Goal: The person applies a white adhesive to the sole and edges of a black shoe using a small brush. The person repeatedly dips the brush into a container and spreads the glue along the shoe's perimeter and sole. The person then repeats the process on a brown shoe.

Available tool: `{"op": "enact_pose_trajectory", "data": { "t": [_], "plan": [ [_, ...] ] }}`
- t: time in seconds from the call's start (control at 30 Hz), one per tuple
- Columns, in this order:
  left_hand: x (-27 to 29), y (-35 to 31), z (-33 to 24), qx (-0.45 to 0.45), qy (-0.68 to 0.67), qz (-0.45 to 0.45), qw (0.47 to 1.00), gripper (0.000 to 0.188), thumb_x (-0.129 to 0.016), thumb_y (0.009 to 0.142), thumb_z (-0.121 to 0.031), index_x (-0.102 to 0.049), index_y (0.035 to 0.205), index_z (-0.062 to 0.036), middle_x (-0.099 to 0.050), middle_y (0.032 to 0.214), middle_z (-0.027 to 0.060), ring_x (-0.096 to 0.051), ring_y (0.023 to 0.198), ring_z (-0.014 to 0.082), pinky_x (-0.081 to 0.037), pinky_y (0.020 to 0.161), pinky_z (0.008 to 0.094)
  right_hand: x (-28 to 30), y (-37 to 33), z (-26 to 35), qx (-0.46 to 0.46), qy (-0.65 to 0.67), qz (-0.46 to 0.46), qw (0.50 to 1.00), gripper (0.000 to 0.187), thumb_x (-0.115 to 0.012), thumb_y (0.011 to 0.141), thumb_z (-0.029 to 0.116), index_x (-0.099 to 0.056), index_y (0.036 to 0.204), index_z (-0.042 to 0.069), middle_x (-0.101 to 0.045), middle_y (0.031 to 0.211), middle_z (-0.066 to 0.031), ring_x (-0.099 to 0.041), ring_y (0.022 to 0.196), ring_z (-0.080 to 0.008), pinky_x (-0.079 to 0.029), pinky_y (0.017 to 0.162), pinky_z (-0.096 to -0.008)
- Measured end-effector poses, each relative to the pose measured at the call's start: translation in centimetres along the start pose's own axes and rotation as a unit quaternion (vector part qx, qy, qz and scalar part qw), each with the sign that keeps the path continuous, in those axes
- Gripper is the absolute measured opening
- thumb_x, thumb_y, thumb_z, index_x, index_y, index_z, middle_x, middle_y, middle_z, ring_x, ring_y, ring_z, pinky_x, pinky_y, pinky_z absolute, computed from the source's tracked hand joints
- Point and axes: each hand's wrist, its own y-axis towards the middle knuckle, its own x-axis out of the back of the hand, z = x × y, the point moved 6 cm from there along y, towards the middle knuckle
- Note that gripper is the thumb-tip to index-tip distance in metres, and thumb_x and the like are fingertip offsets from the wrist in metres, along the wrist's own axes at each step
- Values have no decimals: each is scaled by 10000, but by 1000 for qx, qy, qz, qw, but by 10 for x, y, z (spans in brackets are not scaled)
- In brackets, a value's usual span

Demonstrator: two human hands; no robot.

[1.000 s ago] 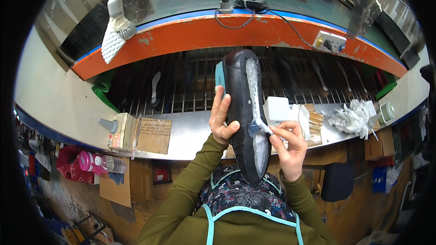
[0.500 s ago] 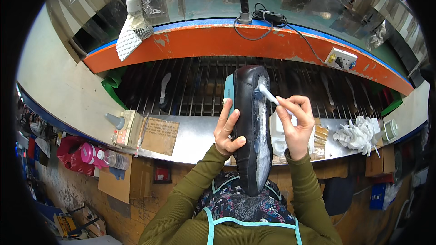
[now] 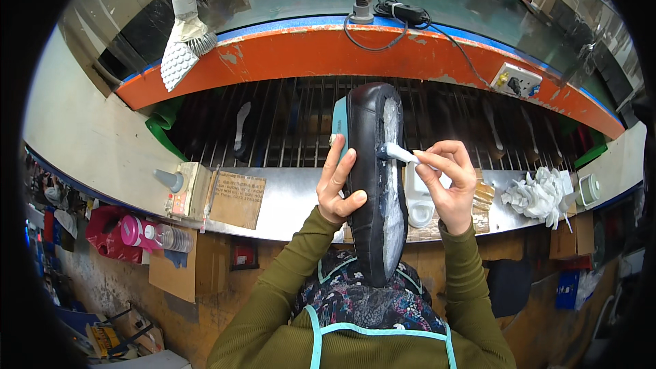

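Note:
A black shoe upper on a teal last stands on its side, its whitish coated bottom facing right. Gripping it from the left is my left hand, fingers on the last and upper, thumb along the black side. My right hand pinches a white-handled brush between thumb and fingers. The brush's dark tip touches the edge where upper and bottom meet, in the far half of the shoe. Behind the right hand, a white plastic tray is partly hidden.
Behind the metal ledge runs a rack of metal rods with several brushes on it. Crumpled white cloths lie right; a cardboard piece and a box with a grey cone sit left. A lamp hangs far left.
The brush has travelled along the shoe's edge from near the far end toward me. My left hand keeps its grip on the shoe. The whole view has shifted slightly.

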Motion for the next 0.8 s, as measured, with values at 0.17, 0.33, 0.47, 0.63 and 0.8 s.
{"op": "enact_pose_trajectory", "data": {
  "t": [0.17, 0.33, 0.47, 0.63, 0.8],
  "plan": [
    [-5, -1, 6, -113, 43, -27, 992, 345, -585, 914, -240, -463, 1228, -315, -461, 1405, 211, -426, 1264, 529, -405, 1046, 579, 1, -13, -2, -27, 2, 31, 999, 244, -729, 777, -24, -753, 998, 76, -547, 955, -47, -582, 735, -104, -483, 614, -223],
    [-8, 0, 12, -101, 65, -37, 992, 406, -638, 866, -187, -458, 1214, -292, -464, 1404, 207, -446, 1260, 507, -415, 1051, 551, 3, -23, 1, -35, -1, 47, 998, 252, -737, 771, -24, -747, 1006, 64, -544, 952, -51, -598, 751, -117, -499, 647, -233],
    [-7, 9, 8, -77, 69, -36, 994, 430, -675, 833, -166, -465, 1193, -271, -464, 1406, 207, -439, 1275, 491, -419, 1054, 536, 3, -32, 4, -49, -7, 53, 997, 265, -748, 760, -24, -744, 1012, 60, -547, 957, -57, -602, 758, -125, -503, 655, -241],
    [-4, 17, 4, -39, 59, -30, 997, 461, -702, 803, -160, -473, 1192, -253, -462, 1410, 207, -440, 1283, 476, -427, 1051, 525, 3, -42, 6, -49, -18, 46, 998, 278, -758, 740, -23, -749, 1002, 70, -560, 955, -65, -596, 752, -127, -501, 655, -243],
    [-4, 18, 8, -28, 61, -26, 997, 469, -708, 786, -129, -490, 1190, -227, -472, 1404, 210, -445, 1284, 471, -413, 1056, 533, 7, -47, 14, 7, -103, 66, 993, 276, -772, 725, 1, -757, 986, 88, -576, 965, -68, -569, 741, -112, -486, 644, -228]
  ]
}}
